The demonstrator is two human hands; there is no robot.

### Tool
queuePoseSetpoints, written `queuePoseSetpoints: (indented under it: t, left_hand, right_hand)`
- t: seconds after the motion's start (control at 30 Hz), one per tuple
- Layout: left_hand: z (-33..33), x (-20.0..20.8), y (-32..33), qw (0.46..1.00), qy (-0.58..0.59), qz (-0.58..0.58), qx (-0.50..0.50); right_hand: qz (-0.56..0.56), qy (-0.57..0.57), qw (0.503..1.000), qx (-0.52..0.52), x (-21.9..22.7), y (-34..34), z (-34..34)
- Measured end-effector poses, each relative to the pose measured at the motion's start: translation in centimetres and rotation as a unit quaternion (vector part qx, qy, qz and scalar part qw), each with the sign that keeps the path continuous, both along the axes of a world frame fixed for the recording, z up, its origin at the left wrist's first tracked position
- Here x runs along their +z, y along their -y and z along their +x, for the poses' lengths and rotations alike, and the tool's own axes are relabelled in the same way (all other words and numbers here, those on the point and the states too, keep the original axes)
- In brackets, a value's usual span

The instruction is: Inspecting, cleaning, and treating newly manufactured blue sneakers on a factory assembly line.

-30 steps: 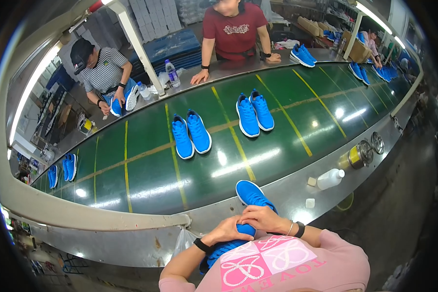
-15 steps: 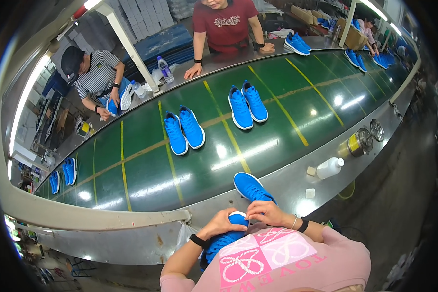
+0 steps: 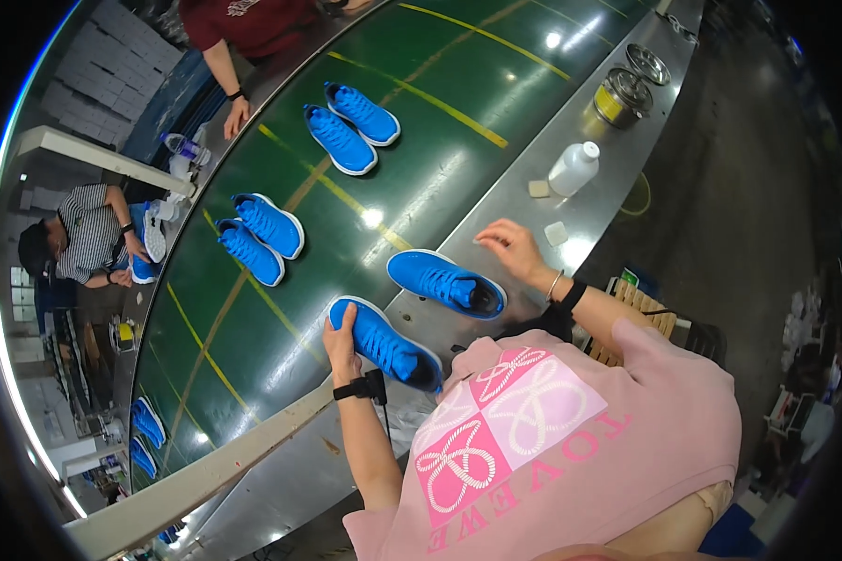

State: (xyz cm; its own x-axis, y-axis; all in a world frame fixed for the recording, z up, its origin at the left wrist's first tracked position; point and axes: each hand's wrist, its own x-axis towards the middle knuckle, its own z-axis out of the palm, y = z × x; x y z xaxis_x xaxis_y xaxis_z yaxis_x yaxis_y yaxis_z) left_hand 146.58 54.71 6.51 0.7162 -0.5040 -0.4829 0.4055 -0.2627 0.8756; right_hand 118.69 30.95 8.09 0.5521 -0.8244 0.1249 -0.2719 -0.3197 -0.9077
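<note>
This is a shoe factory's production line, shown by the long green conveyor belt with yellow cross-stripes (image 3: 477, 84) that carries bright blue lace-up sneakers with white soles (image 3: 341, 140) in pairs. Along its near side runs a shiny steel work counter (image 3: 616, 173) bearing a white plastic bottle (image 3: 573, 171) and a round metal canister with a yellow band (image 3: 622, 100). Across the belt, a co-worker in a black-and-white striped shirt (image 3: 92, 229) handles another shoe, near a long white strip light (image 3: 26, 421).

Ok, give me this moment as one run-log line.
left hand: gripping blue shoe near toe | right hand: nothing visible held | other blue shoe: lying across edge of green belt
</note>
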Motion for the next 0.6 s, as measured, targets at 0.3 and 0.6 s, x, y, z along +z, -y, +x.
queuePoseSetpoints:
  t: [0.3, 0.6]
  left_hand:
    - [-3.3, -8.1, 3.5, 0.992, -0.067, 0.001, 0.106]
    - [-4.1, -7.2, 3.2, 0.995, 0.004, 0.001, 0.101]
  right_hand:
    - [-0.212, -0.17, 0.959, -0.085, -2.2, 3.0, -4.0]
    - [-0.122, -0.144, 0.901, 0.39, 6.0, -6.5, -0.3]
